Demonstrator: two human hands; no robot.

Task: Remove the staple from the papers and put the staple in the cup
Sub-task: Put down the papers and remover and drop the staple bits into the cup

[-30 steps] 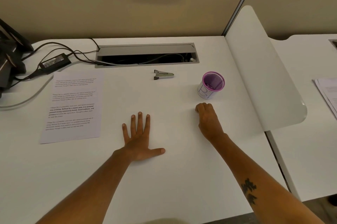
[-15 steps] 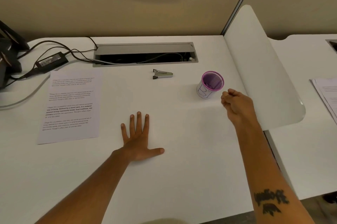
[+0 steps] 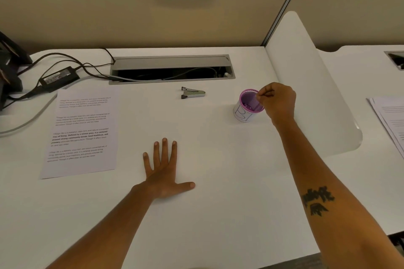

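Note:
A purple mesh cup (image 3: 246, 105) with a white label stands on the white desk at the right. My right hand (image 3: 278, 102) hovers at the cup's right rim, thumb and fingertips pinched together over the opening; the staple is too small to see between them. My left hand (image 3: 165, 169) lies flat on the desk, fingers spread, holding nothing. The printed papers (image 3: 80, 133) lie flat to the left. A metal staple remover (image 3: 192, 92) rests on the desk behind my left hand.
A recessed cable tray (image 3: 172, 62) runs along the back of the desk (image 3: 218, 181). A power adapter (image 3: 59, 77) with cables and dark equipment sit at the far left. A white divider panel (image 3: 306, 84) stands on the right, with more papers (image 3: 391, 120) beyond it.
My right hand rose from the desk in front of the cup, swung to the right and came up over the cup's rim. My left hand stayed flat in place.

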